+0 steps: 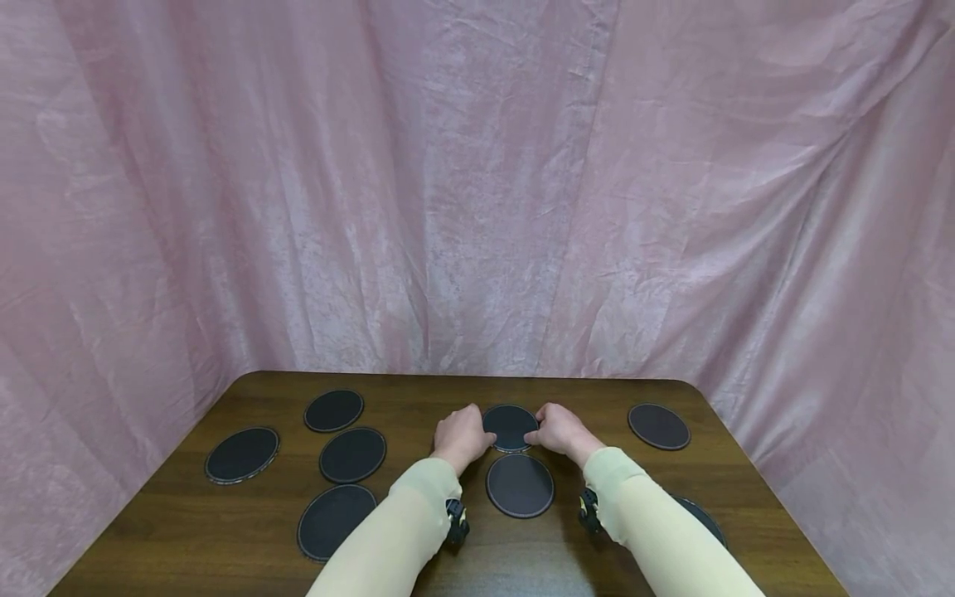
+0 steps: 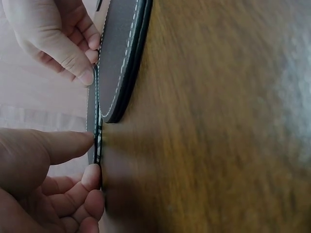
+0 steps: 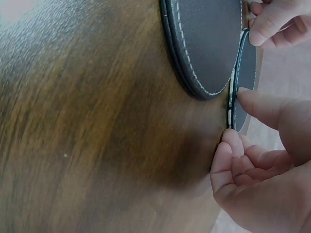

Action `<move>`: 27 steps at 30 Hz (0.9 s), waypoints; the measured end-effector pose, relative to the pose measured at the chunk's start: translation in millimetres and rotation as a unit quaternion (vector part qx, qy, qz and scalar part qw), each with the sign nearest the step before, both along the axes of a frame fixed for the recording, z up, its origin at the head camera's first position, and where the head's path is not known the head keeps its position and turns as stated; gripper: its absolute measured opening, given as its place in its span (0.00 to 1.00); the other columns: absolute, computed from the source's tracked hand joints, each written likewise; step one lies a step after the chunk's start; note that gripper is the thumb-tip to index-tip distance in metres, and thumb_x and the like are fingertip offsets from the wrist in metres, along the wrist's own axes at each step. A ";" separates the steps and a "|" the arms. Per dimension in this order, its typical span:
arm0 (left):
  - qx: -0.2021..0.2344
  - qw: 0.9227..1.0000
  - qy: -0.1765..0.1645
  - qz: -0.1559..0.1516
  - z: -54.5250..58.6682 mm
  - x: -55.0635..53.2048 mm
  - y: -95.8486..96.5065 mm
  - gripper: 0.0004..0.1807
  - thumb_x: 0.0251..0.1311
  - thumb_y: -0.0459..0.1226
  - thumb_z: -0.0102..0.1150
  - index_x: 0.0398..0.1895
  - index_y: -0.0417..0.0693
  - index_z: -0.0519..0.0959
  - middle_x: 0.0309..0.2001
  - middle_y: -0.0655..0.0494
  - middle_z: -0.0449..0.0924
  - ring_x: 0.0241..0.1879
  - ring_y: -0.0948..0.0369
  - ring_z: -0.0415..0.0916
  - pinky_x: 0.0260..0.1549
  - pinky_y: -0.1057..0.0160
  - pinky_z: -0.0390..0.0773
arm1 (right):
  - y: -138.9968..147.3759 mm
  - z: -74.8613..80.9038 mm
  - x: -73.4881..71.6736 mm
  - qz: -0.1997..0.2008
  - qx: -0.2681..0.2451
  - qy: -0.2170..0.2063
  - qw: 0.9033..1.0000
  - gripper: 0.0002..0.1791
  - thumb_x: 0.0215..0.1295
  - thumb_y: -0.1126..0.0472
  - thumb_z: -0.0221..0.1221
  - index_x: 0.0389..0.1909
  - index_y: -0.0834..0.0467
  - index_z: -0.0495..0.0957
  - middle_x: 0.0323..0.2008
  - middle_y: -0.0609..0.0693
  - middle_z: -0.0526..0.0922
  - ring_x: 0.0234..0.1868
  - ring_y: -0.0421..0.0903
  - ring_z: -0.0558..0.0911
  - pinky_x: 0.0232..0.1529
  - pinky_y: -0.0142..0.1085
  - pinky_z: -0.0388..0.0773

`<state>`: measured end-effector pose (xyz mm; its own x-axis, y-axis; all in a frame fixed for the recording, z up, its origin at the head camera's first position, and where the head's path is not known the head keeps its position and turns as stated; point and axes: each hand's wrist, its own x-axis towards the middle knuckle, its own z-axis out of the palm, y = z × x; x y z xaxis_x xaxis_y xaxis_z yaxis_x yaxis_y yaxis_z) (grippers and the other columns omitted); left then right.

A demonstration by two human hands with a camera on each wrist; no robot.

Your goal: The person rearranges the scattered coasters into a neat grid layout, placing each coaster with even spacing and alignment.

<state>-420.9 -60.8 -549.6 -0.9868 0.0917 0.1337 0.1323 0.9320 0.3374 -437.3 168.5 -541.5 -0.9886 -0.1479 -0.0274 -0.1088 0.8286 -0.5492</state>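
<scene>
A dark round coaster (image 1: 510,427) with pale edge stitching lies between both hands near the table's far side. My left hand (image 1: 462,435) pinches its left edge, the thumb on top and the fingertips at the rim. On the opposite edge my right hand (image 1: 561,431) pinches it likewise; the right wrist view shows the thumb (image 3: 248,99) on its face. Pale bands show along this coaster's rim (image 3: 231,104). Just nearer to me, another coaster (image 1: 520,486) lies flat, its rim layered in the left wrist view (image 2: 124,63). Neither hand touches that nearer one.
On the left of the brown wooden table (image 1: 246,531) lie several more dark coasters (image 1: 353,455). One coaster (image 1: 659,426) lies at the far right; another (image 1: 701,521) is partly behind my right sleeve. A pink curtain (image 1: 477,207) hangs behind the table.
</scene>
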 end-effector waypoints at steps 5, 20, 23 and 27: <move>0.013 1.000 -0.023 0.000 18.2 13.4 2.2 0.24 0.63 0.50 0.81 0.48 0.41 0.84 0.40 0.47 0.88 0.42 0.45 0.87 0.51 0.40 0.83 | -2.0 8.2 6.2 0.004 0.004 -0.005 1.000 0.25 0.61 0.50 0.79 0.49 0.62 0.84 0.44 0.53 0.85 0.43 0.52 0.80 0.50 0.45 0.79; 0.010 1.000 -0.029 -0.004 3.2 -0.9 0.0 0.24 0.63 0.52 0.80 0.48 0.43 0.85 0.38 0.51 0.88 0.40 0.48 0.87 0.50 0.41 0.84 | -17.8 65.6 57.1 0.007 -0.013 -0.014 1.000 0.25 0.64 0.56 0.78 0.51 0.69 0.82 0.44 0.59 0.86 0.44 0.56 0.82 0.55 0.49 0.82; 0.020 0.999 -0.035 -0.006 16.3 8.4 0.0 0.23 0.63 0.51 0.81 0.46 0.43 0.85 0.37 0.51 0.87 0.39 0.49 0.86 0.48 0.42 0.85 | -21.6 78.9 68.8 0.000 -0.021 -0.024 0.999 0.25 0.64 0.59 0.78 0.53 0.71 0.82 0.47 0.60 0.87 0.47 0.57 0.83 0.59 0.52 0.81; 0.033 0.999 -0.034 -0.007 39.8 28.2 1.4 0.20 0.63 0.47 0.81 0.44 0.41 0.84 0.36 0.49 0.86 0.39 0.47 0.86 0.47 0.43 0.85 | -9.7 42.2 36.9 0.010 -0.015 -0.012 1.000 0.27 0.63 0.54 0.78 0.52 0.68 0.82 0.45 0.58 0.86 0.45 0.55 0.83 0.56 0.49 0.81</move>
<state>-392.7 -59.4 -509.9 -0.9924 0.0994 0.0721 0.1202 0.9055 0.4070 -400.5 158.8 -499.3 -0.9846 -0.1682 -0.0468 -0.1110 0.8101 -0.5756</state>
